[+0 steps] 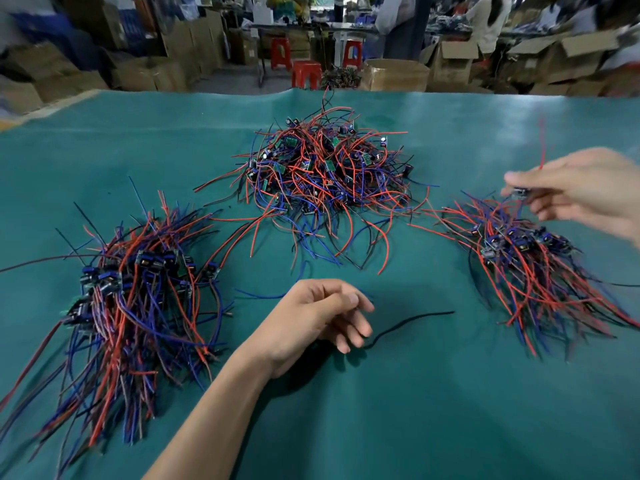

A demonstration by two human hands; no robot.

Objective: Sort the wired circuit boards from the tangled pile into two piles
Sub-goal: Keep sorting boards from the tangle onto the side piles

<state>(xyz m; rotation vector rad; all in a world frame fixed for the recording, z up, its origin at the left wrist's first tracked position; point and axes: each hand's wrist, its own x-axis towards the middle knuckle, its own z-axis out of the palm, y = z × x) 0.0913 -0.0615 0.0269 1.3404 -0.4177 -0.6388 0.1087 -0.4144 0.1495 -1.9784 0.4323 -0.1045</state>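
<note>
Boards point(322, 168) lie tangled in red, blue, black wires

Both forearms bare, left hand point(311, 318) and right hand point(575, 192) ungloved.

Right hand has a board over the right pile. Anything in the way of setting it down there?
Nothing visible. The right hand pinches the wired board above the far edge of the right pile, with only air between them. The left hand is well clear.

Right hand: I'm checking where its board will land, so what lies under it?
The right hand pinches a small wired circuit board above the right pile; anything beneath is covered.
</note>
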